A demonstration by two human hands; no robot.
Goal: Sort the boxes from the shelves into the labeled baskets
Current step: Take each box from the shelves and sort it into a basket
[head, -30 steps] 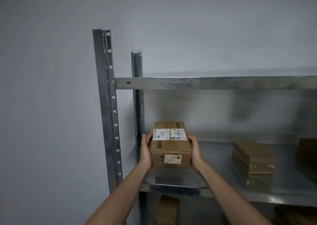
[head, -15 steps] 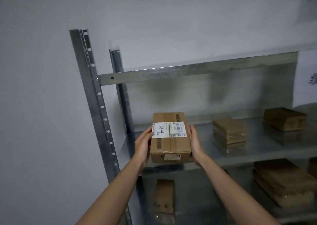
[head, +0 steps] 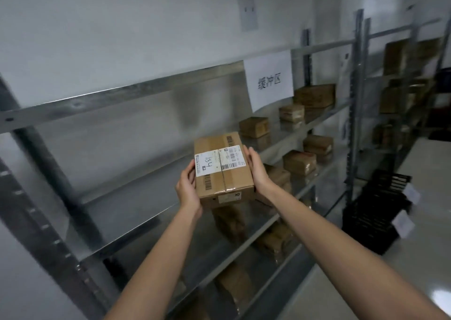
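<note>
A brown cardboard box [head: 223, 170] with a white shipping label marked "A34" is held in the air in front of the metal shelf [head: 136, 207]. My left hand [head: 188, 189] grips its left side and my right hand [head: 256, 168] grips its right side. Black baskets [head: 375, 209] with white paper labels stand on the floor at the right.
Several more cardboard boxes [head: 299, 162] lie along the shelf levels, stretching to the right. A white paper sign [head: 269, 80] hangs on the upper shelf rail. A second shelf unit [head: 402, 80] with boxes stands further right. Pale floor shows at the lower right.
The box has come off the shelf and is now held clear of it. The view has swung right, revealing the sign, more shelving and the black baskets.
</note>
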